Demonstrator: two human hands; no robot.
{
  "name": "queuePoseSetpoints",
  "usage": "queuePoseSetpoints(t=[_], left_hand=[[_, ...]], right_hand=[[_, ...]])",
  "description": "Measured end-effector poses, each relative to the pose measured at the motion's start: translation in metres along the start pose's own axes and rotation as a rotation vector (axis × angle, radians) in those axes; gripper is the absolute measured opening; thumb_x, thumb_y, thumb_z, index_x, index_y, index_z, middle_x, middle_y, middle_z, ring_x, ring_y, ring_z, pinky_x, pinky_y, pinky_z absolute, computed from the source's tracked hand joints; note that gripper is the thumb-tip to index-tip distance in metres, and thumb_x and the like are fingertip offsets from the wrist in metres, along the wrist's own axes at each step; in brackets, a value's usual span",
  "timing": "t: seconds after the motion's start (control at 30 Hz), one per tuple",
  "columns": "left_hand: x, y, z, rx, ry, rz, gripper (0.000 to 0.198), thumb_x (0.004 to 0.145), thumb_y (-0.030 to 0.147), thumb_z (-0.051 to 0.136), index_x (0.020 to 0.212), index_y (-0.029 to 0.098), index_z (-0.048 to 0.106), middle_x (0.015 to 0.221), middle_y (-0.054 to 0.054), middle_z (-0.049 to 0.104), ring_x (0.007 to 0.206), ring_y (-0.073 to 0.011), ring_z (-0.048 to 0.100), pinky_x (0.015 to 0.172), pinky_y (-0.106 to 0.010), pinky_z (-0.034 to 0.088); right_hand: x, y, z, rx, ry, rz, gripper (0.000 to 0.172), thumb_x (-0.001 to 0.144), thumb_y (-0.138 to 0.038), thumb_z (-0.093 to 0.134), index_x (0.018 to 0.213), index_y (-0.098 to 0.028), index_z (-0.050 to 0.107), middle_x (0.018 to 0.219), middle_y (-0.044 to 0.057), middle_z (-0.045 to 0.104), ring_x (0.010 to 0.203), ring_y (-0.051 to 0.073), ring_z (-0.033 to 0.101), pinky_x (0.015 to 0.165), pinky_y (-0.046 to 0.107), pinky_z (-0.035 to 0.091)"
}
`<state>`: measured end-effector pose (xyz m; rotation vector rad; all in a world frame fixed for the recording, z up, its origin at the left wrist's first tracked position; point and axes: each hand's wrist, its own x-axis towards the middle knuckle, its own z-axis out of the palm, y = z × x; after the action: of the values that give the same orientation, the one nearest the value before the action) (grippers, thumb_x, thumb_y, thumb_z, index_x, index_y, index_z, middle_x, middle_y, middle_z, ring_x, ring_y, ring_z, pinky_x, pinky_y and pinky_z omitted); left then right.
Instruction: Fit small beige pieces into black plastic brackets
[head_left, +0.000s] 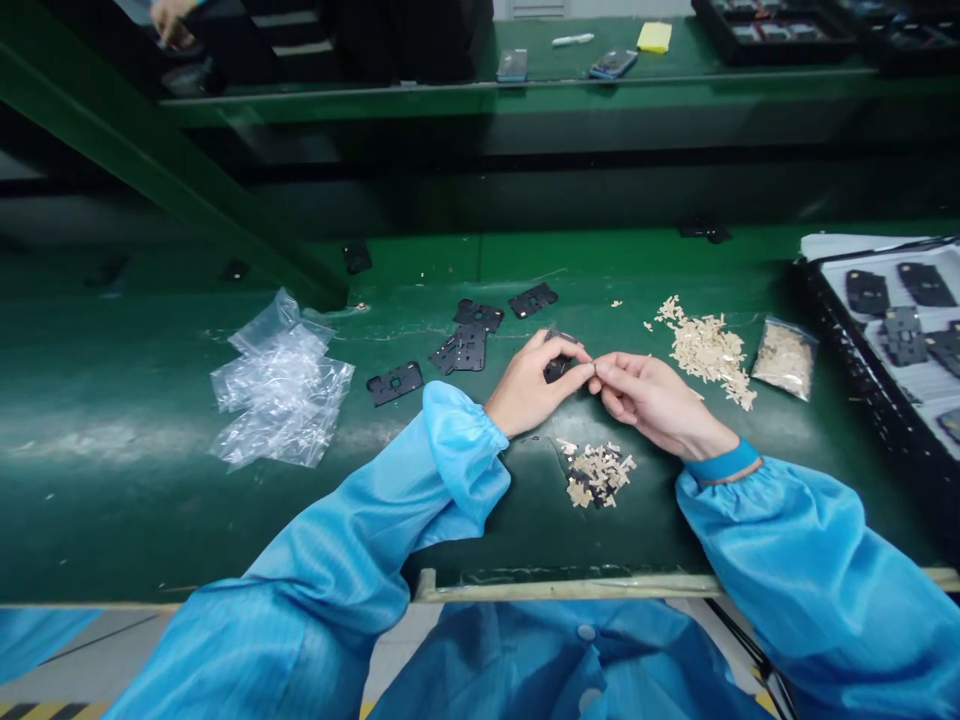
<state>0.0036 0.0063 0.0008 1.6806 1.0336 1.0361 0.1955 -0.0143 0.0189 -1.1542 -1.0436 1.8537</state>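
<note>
My left hand (530, 388) grips a small black perforated plate (557, 369), which is partly hidden by my fingers. My right hand (649, 400) pinches a tiny beige piece (596, 368) between thumb and forefinger, holding it against the plate's edge. Below my hands lies a small heap of beige pieces (598, 475) mixed with dark bits. A larger heap of beige pieces (706, 350) sits to the right of my right hand. Several black plates (459, 350) lie loose on the green workbench (150, 500) to the left, beyond my left hand.
A clear bag of beige pieces (784, 358) lies by a black tray (814, 330) of black plates at right. Crumpled clear plastic bags (281, 390) lie at left. Across a gap, another green bench holds phones, and a co-worker's hand (171, 20) shows at top left.
</note>
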Motion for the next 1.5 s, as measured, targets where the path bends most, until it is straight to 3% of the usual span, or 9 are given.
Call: queuePoseSetpoints(t=[0.1,0.2,0.33,0.7,0.83,0.93,1.17,1.5], left_hand=[[0.001,-0.004,0.001,0.052,0.037,0.01,0.006,0.087,0.024,0.072,0.083,0.02,0.07,0.101,-0.006,0.071,0.103,-0.0216,0.066,0.096,-0.039,0.052],[0.001,-0.007,0.0,0.074,0.068,0.005,0.007,0.087,0.019,0.07,0.081,0.019,0.067,0.104,-0.007,0.072,0.101,-0.0196,0.067,0.094,-0.038,0.052],[0.001,-0.007,0.0,0.1,0.072,0.001,0.008,0.085,0.018,0.071,0.078,0.019,0.066,0.101,-0.006,0.074,0.104,-0.0201,0.068,0.096,-0.039,0.052],[0.001,-0.005,0.0,0.14,0.053,0.0,0.008,0.085,0.019,0.071,0.077,0.019,0.068,0.094,-0.004,0.076,0.106,-0.0218,0.069,0.105,-0.046,0.049],[0.001,-0.007,0.0,0.151,0.045,-0.008,0.004,0.085,0.02,0.072,0.081,0.02,0.071,0.101,-0.005,0.076,0.107,-0.0213,0.069,0.099,-0.043,0.054],[0.0,-0.007,0.001,0.166,0.068,0.009,0.003,0.087,0.022,0.072,0.085,0.02,0.073,0.103,-0.005,0.076,0.105,-0.0204,0.07,0.103,-0.045,0.053],[-0.005,-0.002,0.006,0.227,0.085,0.083,0.006,0.086,0.019,0.071,0.088,0.021,0.076,0.101,-0.002,0.08,0.101,-0.0193,0.073,0.121,-0.055,0.04],[-0.006,-0.006,0.006,0.271,0.107,0.15,0.008,0.086,0.016,0.07,0.084,0.021,0.075,0.1,-0.002,0.078,0.097,-0.018,0.072,0.111,-0.049,0.051]], right_hand=[[0.001,0.005,0.004,-0.083,0.046,-0.061,0.039,0.089,-0.053,0.073,0.082,-0.016,0.066,0.052,-0.004,0.054,0.041,0.006,0.039,0.039,0.02,0.027],[0.0,0.006,0.006,-0.158,0.081,-0.12,0.04,0.09,-0.056,0.069,0.089,-0.016,0.067,0.068,0.002,0.067,0.044,0.006,0.048,0.04,0.02,0.036],[-0.001,0.006,0.008,-0.262,0.117,-0.164,0.032,0.088,-0.047,0.073,0.097,-0.017,0.065,0.078,0.002,0.069,0.049,0.008,0.055,0.043,0.022,0.046],[0.0,0.01,0.011,-0.322,0.177,-0.21,0.013,0.083,-0.027,0.071,0.088,-0.018,0.063,0.064,-0.003,0.061,0.046,0.008,0.053,0.038,0.019,0.043],[0.0,0.009,0.011,-0.32,0.162,-0.232,0.01,0.084,-0.026,0.069,0.084,-0.018,0.062,0.059,-0.004,0.059,0.044,0.007,0.052,0.038,0.019,0.043],[0.001,0.011,0.01,-0.315,0.175,-0.256,0.01,0.084,-0.026,0.07,0.084,-0.018,0.063,0.059,-0.004,0.06,0.044,0.008,0.053,0.04,0.019,0.044],[0.0,0.014,0.011,-0.381,0.234,-0.289,0.022,0.089,-0.038,0.069,0.084,-0.018,0.062,0.059,-0.002,0.061,0.044,0.009,0.055,0.042,0.021,0.046],[-0.001,0.014,0.014,-0.419,0.264,-0.289,0.023,0.088,-0.039,0.069,0.082,-0.018,0.062,0.06,-0.001,0.062,0.045,0.01,0.055,0.042,0.022,0.045]])
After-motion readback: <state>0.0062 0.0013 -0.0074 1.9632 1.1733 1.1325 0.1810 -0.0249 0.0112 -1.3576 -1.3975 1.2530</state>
